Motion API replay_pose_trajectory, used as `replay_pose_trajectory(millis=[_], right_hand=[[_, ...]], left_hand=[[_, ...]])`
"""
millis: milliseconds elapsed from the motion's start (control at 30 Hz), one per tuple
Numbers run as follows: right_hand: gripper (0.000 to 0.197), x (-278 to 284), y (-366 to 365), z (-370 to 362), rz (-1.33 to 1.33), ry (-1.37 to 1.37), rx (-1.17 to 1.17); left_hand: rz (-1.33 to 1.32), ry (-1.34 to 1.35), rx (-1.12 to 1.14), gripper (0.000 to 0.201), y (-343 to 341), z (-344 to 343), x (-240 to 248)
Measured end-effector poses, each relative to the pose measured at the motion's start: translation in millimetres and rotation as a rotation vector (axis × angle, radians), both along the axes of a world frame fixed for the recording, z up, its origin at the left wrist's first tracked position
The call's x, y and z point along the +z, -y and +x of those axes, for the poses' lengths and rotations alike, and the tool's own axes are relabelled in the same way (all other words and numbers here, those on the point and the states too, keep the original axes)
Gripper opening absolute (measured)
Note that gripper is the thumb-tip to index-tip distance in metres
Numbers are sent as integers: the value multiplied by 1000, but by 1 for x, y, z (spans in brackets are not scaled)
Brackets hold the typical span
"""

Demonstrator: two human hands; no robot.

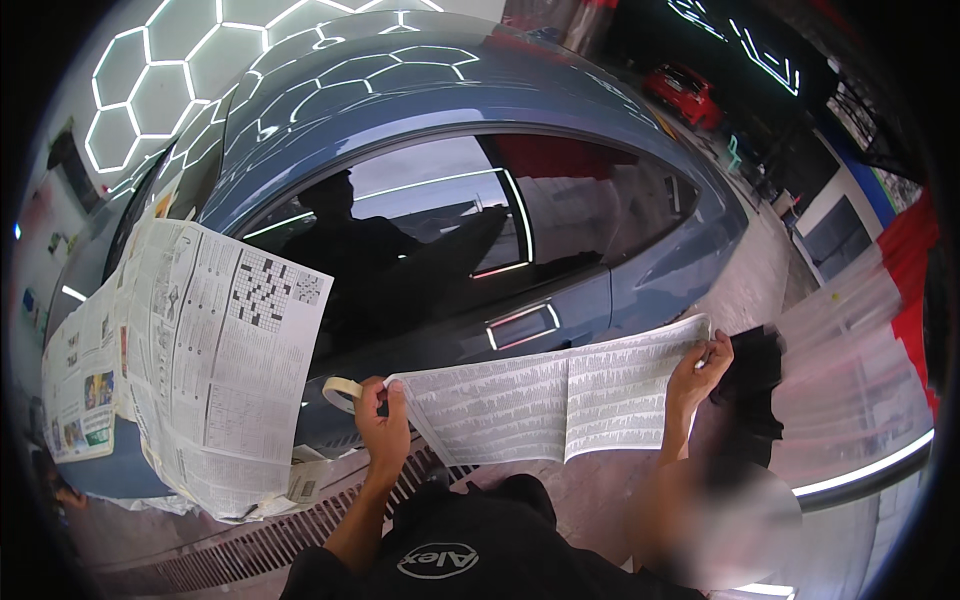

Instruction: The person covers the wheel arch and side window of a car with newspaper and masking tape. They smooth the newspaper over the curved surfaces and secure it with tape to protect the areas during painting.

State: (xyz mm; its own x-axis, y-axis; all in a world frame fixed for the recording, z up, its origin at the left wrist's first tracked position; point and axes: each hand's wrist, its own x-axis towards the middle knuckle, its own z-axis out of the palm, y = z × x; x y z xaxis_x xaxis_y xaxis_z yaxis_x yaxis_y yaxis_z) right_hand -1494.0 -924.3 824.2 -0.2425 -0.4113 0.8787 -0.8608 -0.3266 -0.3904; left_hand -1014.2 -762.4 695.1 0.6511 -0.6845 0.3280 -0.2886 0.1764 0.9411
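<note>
A wide open sheet of grey-printed newspaper is held stretched flat against the lower door of the blue-grey car, just below the recessed door handle, so that the paintwork there is covered. Its left corner is pinched by the left hand, whose fingers are closed on the paper edge together with a loop of pale masking tape (the tape seems to be kept ready at the very corner where it would fasten). The right corner is gripped between thumb and fingers of the right hand, raised slightly higher, which keeps the sheet taut. A fold line runs down the middle of the sheet.

Further left, other newspaper pages with a crossword grid are already draped over the front part of the car, hanging down past the sill. A metal floor grating runs below the car.

Much is hard to judge. The sheet hides the door surface behind it, and how the draped pages are fixed cannot be made out. A dark cloth-like shape beside the right hand is unclear; whether it is held cannot be told. The window shows only a dark reflection, and the lower right is blurred.
</note>
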Motion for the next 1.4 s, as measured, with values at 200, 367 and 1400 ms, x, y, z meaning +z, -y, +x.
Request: replay_pose_trajectory(millis=[200,367,1400], right_hand=[[18,24,190,58,10,-207,362],[30,26,278,132,116,-173,568],[12,38,310,138,276,358,1134]], left_hand=[[87,40,282,21,28,-26,-17],[162,280,566,23,63,-26,-42],[198,1209,93,82,354,-193,149]])
